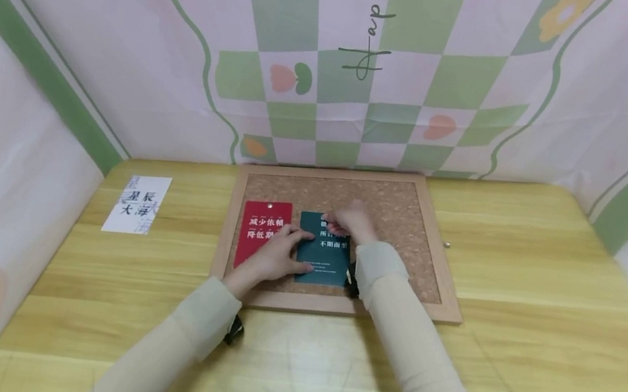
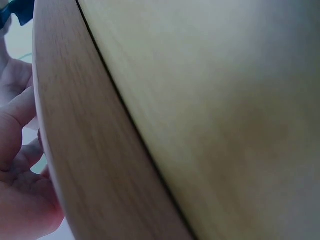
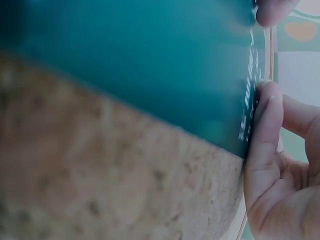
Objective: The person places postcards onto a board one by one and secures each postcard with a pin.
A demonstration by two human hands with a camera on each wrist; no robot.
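A teal card [image 1: 320, 262] with white lettering lies on a wood-framed cork board [image 1: 388, 211], beside a red card [image 1: 261, 215] that has a small pin [image 1: 270, 205] near its top. My left hand [image 1: 275, 255] reaches over the red card, its thumb and fingertips spread and resting on the teal card's left side. At the teal card's top, my right hand [image 1: 352, 221] has its fingers bent and bunched at the upper edge, covering some lettering. Its bent fingers [image 3: 265, 120] show beside the card in the right wrist view; I cannot tell what they pinch.
A white card [image 1: 136, 204] with dark characters lies on the wooden table [image 1: 160, 309] left of the board. A small shiny pin [image 1: 447, 244] sits just right of the frame. Behind the board hangs a checkered cloth [image 1: 408, 67], with cloth walls on both sides.
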